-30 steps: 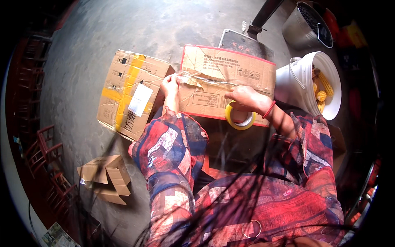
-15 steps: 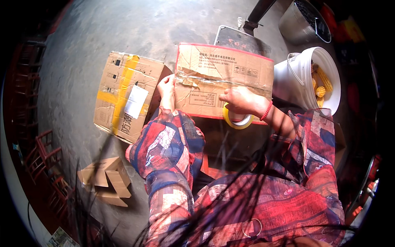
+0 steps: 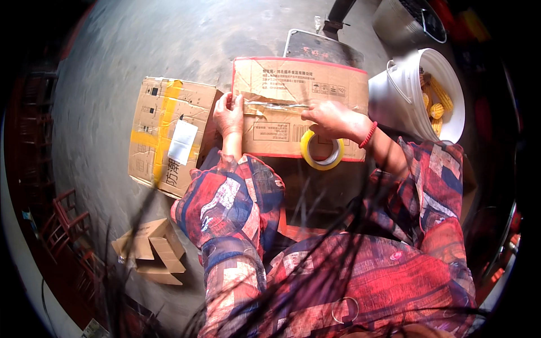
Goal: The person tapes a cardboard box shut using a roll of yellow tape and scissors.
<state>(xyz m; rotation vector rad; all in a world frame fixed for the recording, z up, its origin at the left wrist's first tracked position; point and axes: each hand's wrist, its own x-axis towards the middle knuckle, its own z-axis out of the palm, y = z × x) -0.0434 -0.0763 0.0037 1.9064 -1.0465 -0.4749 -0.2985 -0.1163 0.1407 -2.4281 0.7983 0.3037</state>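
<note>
A cardboard box [image 3: 338,73] with red edges stands before me, its top seam running left to right. My left hand [image 3: 229,117] is at its left edge, thumb and fingers bent around the end of a clear tape strip [image 3: 276,105]. This strip stretches along the seam towards my right hand [image 3: 335,118], which is closed over the box's right half. A roll of yellow-rimmed packing tape [image 3: 307,153] hangs under the right hand, tilted, overlapping the box's near edge. The right fingertips meet the strip's right end; their exact grip on the roll is partly hidden.
To the left sits another cardboard box [image 3: 147,121] with yellow tape and a white label. A small open carton [image 3: 163,245] lies on the floor nearer me. A white bucket [image 3: 383,93] holding corn cobs stands right, a metal bucket [image 3: 394,25] behind it.
My left hand has shifted from gripping the box's left edge to the tape's end at the seam. The roll has swung round under my right hand and shows its open centre.
</note>
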